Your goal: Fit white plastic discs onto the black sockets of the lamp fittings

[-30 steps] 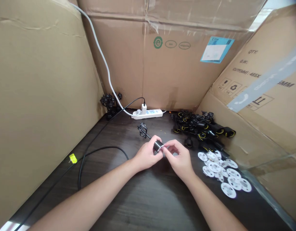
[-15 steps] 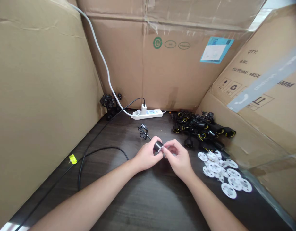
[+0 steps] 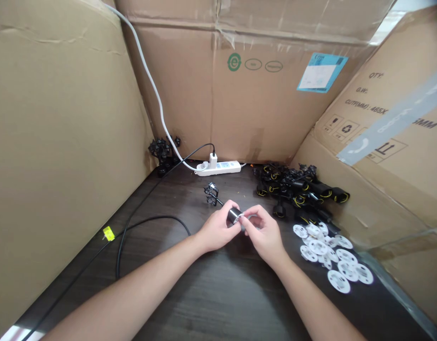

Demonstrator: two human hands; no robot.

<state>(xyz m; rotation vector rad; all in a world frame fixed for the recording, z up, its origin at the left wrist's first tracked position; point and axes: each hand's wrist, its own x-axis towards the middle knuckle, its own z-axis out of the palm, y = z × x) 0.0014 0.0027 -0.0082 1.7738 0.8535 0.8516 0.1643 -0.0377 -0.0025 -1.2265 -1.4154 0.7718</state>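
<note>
My left hand [image 3: 218,229] is wrapped round a black cylinder [image 3: 234,215], held tilted above the dark table. A thin rod runs from its far end to a black lattice-like head [image 3: 211,193]. The cylinder's near end points toward my right hand [image 3: 263,232], where a white disc [image 3: 241,217] shows at the rim. The thumb and index fingertip of my right hand pinch at this disc; most of it is hidden by the fingers.
Several white discs with holes [image 3: 347,256] lie loose at the right. Behind them is a heap of black parts with yellow wires [image 3: 296,187]. A white power strip [image 3: 218,168] and a black cable [image 3: 140,203] lie beyond and left. Cardboard walls [image 3: 257,109] surround the table.
Both hands keep nearly the same grip and place. The fingers of my right hand shift very slightly at the cylinder's end, and the whole view moves a little.
</note>
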